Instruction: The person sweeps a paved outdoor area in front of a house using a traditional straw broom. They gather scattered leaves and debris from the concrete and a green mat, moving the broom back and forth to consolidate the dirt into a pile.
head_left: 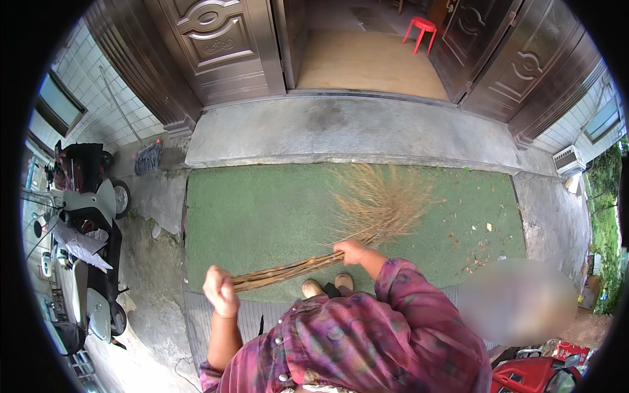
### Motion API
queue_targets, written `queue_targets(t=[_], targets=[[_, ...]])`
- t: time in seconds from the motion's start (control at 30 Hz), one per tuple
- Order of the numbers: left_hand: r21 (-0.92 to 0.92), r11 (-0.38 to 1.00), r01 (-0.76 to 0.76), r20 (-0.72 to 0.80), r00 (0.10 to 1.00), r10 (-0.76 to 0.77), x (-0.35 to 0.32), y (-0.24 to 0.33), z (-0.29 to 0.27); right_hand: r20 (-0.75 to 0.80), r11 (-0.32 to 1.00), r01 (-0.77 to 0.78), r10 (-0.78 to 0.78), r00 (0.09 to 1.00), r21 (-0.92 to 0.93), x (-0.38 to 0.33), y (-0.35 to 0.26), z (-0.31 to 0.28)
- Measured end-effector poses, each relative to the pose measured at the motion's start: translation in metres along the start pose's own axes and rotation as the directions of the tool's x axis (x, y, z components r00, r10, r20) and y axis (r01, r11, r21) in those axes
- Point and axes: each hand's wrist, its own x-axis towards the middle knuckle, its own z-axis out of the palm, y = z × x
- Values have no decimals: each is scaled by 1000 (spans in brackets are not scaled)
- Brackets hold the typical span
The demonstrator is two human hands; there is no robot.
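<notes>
Head view: both hands grip a twig broom (341, 239) on green mat (255, 216).

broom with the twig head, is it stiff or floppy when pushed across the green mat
The broom probably feels light: both hands, left hand and right hand, hold its thin bundled handle aloft. Its fanned head looks blurred and splayed, so the tips likely flex. The bound handle seems stiffer.

Soft, even daylight fills the scene, with faint shadows and no glare; the room behind the open doors (367, 59) looks dimmer. The fisheye lens bends the step (354, 134) and wall tiles toward a black rim. The broom (377, 206) head is smeared, probably by motion, and a blurred patch (517, 301) at lower right hides what lies there.
</notes>
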Motion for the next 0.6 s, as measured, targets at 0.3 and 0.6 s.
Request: queue_targets(t=[0.3,0.6], targets=[[-397,685,610,384,789,-480,-34,-76,75,51,858,-301,352,934,-416,-128,1,-82],[-81,982,-172,-415,901,124,117,22,-144,-296,845,484,-533,793,-227,-14,-178,-220]])
